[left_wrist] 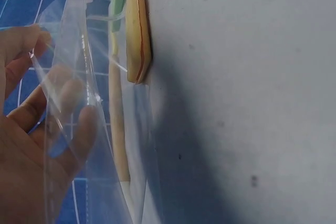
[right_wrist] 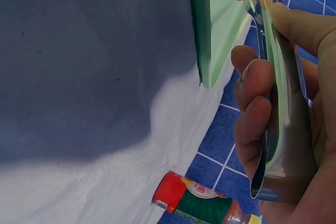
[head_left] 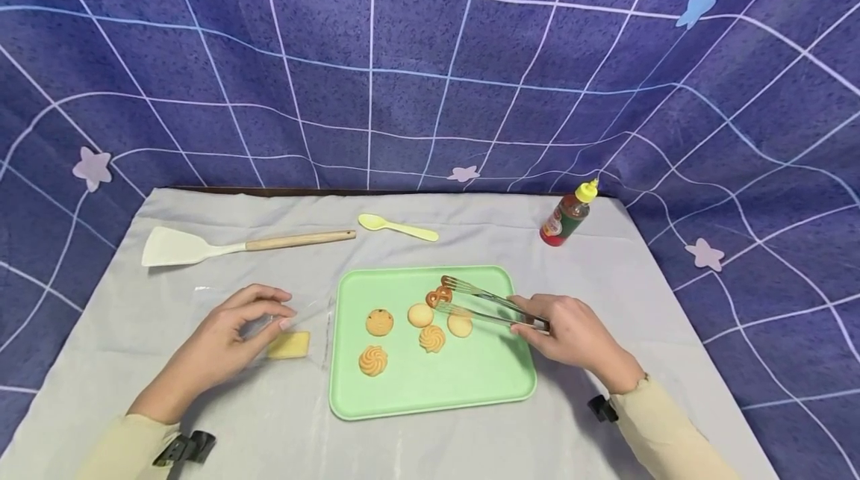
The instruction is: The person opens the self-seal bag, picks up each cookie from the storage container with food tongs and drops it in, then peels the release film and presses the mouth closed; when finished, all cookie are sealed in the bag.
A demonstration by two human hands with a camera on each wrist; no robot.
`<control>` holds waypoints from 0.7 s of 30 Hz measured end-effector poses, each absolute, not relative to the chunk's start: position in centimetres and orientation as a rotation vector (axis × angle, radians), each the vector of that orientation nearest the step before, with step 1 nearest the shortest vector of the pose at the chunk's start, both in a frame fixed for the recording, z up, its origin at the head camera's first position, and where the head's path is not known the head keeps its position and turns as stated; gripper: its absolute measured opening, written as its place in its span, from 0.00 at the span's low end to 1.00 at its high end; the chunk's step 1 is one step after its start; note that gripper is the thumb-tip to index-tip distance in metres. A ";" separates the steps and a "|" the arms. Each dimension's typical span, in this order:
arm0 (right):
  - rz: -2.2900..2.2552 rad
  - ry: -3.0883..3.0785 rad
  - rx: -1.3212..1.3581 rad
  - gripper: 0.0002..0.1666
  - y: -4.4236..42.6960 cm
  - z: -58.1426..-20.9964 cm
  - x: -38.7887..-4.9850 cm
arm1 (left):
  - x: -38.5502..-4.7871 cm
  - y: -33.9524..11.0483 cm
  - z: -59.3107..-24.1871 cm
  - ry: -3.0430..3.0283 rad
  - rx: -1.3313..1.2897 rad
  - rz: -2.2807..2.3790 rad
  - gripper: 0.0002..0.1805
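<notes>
My left hand (head_left: 225, 334) pinches the edge of a clear plastic bag (left_wrist: 65, 98), left of the light green tray (head_left: 443, 390). Just beyond its fingertips lies a yellow sandwich biscuit (head_left: 290, 346) with a thin red filling line; whether it is inside the bag I cannot tell. My right hand (head_left: 571, 331) grips metal tongs (head_left: 485, 295) over the tray's right side. Their spread tips stand around a small brown pretzel (head_left: 433, 298). Close by lie round plain biscuits (head_left: 420, 315) and a swirl biscuit (head_left: 432, 339). Further left are a dotted biscuit (head_left: 379, 322) and another swirl biscuit (head_left: 372, 360).
A white spatula (head_left: 176, 247) with a wooden handle lies at the back left. Behind the tray is a pale yellow spoon (head_left: 399, 227). At the back right stands a red sauce bottle (head_left: 563, 220) with a yellow cap. A blue gridded curtain (head_left: 403, 77) surrounds the table.
</notes>
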State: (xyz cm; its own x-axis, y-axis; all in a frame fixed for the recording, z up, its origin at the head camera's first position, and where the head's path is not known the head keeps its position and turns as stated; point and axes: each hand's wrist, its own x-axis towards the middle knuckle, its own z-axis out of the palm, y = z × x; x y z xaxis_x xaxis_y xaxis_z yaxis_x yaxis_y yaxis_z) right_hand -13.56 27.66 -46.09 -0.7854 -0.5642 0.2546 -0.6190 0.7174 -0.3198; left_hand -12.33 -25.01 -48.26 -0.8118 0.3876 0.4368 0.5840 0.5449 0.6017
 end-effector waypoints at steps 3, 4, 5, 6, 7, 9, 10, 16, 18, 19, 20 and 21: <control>0.581 -2.793 0.941 0.25 27.5 -46.1 -13.7 | -12.2 -25.1 -48.2 -2.531 -0.815 -1.128 0.16; 0.576 -2.801 0.926 0.25 27.4 -46.2 -13.7 | -12.2 -25.1 -48.2 -2.532 -0.815 -1.124 0.16; 0.565 -2.811 0.909 0.25 27.3 -46.2 -13.7 | -12.1 -25.1 -48.2 -2.530 -0.816 -1.122 0.16; 0.558 -2.822 0.889 0.25 27.2 -46.1 -13.6 | -12.1 -25.1 -48.2 -2.529 -0.816 -1.126 0.16; 0.547 -2.834 0.858 0.25 27.1 -46.1 -13.5 | -12.1 -25.0 -48.2 -2.529 -0.819 -1.126 0.16; 0.528 -2.864 0.785 0.26 26.8 -45.9 -13.2 | -12.1 -25.0 -48.2 -2.529 -0.818 -1.129 0.16; 0.525 -2.882 0.746 0.26 26.7 -45.8 -13.1 | -12.1 -25.0 -48.2 -2.529 -0.817 -1.129 0.16; 0.599 -2.994 0.582 0.30 26.0 -44.9 -12.7 | -12.0 -25.0 -48.2 -2.533 -0.808 -1.141 0.16; 0.596 -2.982 0.607 0.30 26.1 -44.8 -12.8 | -11.9 -25.0 -48.2 -2.533 -0.808 -1.138 0.16; 0.582 -2.967 0.630 0.30 26.1 -44.8 -12.8 | -11.9 -25.0 -48.2 -2.532 -0.810 -1.136 0.16; 0.564 -2.948 0.654 0.30 26.2 -44.8 -12.9 | -11.9 -25.1 -48.2 -2.531 -0.810 -1.137 0.16; 0.534 -2.926 0.679 0.30 26.4 -44.9 -13.0 | -11.8 -25.1 -48.2 -2.531 -0.811 -1.138 0.16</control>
State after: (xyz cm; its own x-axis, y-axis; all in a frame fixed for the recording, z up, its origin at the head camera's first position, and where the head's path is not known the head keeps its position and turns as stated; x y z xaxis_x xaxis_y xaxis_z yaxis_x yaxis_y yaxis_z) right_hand -12.97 26.35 -44.94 -0.8970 -0.4104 0.1643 -0.4419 0.8400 -0.3147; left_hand -11.84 -25.09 -48.25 -0.8138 0.3857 0.4347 0.5812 0.5399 0.6089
